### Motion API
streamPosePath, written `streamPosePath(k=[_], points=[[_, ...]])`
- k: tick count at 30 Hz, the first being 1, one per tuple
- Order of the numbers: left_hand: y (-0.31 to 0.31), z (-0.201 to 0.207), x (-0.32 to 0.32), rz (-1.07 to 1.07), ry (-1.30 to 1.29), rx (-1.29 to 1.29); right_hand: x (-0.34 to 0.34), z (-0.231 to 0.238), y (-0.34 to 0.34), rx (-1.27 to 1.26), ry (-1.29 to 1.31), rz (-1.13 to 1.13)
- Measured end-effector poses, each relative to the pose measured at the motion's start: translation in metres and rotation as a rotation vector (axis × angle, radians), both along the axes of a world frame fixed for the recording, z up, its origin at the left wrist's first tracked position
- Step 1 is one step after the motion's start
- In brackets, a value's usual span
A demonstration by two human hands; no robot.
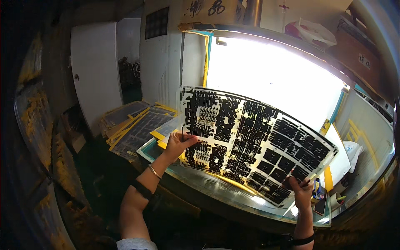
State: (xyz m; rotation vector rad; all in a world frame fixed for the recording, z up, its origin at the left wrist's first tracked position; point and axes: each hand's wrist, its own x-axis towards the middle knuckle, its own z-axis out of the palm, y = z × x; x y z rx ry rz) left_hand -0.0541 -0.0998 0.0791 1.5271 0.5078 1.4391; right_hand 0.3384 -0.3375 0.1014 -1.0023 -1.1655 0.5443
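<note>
A large clear film sheet (254,146) printed with dense black blocks and line patterns is held up, tilted, in front of a bright light panel (266,66). My left hand (178,146) grips its left edge, thumb on the near face, and a thin dark stick-like thing stands up beside the fingers. At the lower right corner, my right hand (301,192) is closed on the sheet. A slim object with a reddish tip shows by those fingers; its kind is unclear. The fingers behind the film are partly hidden.
Yellow-edged sheets (139,129) lie stacked at the left of the glass-topped table (225,204). Right of the sheet are a phone (321,203), a cup with pens (336,201) and a white bag (352,155). A cardboard box (212,12) sits on the shelf above the panel.
</note>
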Motion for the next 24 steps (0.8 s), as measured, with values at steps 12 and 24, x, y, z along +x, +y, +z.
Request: streamPosePath(k=[12, 24], points=[[0.010, -0.046, -0.028, -0.084, 0.680, -0.024, 0.031, -0.024, -0.025, -0.132, -0.006, 0.037], [-0.011, -0.014, 0.159, -0.267, 0.939, 0.517, 0.093, -0.036, -0.209, -0.077, 0.587, -0.470]])
